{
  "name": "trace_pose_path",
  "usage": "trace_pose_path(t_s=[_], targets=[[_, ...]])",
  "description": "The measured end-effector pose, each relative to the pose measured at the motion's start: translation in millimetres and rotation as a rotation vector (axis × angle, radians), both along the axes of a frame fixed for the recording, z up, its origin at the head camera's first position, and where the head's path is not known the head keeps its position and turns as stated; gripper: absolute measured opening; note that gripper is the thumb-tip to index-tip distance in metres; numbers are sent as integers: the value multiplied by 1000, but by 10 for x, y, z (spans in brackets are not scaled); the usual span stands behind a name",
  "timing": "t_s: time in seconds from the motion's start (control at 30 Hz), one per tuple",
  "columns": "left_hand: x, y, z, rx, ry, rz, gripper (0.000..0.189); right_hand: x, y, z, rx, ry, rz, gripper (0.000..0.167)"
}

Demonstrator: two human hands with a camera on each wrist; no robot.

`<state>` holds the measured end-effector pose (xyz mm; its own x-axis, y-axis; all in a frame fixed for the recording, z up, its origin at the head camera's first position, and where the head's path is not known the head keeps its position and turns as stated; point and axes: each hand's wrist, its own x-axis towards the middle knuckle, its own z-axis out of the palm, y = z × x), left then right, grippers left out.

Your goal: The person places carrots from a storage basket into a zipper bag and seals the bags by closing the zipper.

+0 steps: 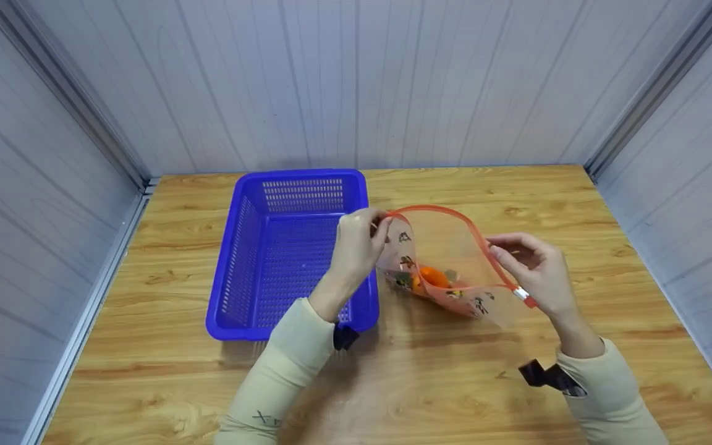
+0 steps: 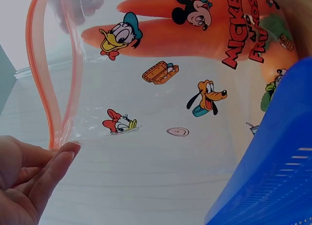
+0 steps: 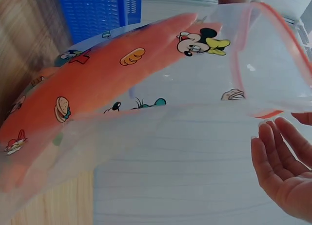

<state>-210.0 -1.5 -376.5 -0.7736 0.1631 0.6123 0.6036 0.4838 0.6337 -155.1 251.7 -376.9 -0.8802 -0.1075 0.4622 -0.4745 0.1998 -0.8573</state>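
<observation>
A clear zip bag (image 1: 449,247) with an orange zip rim and cartoon prints stands over the table with its mouth spread wide. Orange carrots (image 2: 156,40) and a rounder orange item (image 1: 433,277) with green bits show inside through the plastic. My left hand (image 1: 359,241) pinches the left corner of the rim between thumb and fingers. On the other side, my right hand (image 1: 538,269) holds the rim with thumb and index finger, just above the white slider (image 1: 521,294). The remaining right fingers are loosely bent below the rim in the right wrist view.
A blue plastic basket (image 1: 223,272) with slotted walls stands directly left of the bag, partly behind my left forearm. Pale panel walls (image 1: 356,86) enclose the wooden table (image 1: 442,383) at the back and both sides.
</observation>
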Motion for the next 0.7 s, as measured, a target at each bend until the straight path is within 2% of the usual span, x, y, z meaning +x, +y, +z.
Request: trace_pose_path(t_s=[0.17,0.3,0.53,0.7], targets=[[-42,-9,32,-20,-66,36,9,132,73,9,-39,8,96,17],[-66,-9,48,-11,-103,40,10,238,118,11,-56,28,139,18],[-108,-23,37,30,-150,43,10,359,130,-8,13,73,102,20],[-140,-31,33,39,-171,56,10,456,43,63,19,118,90,27]])
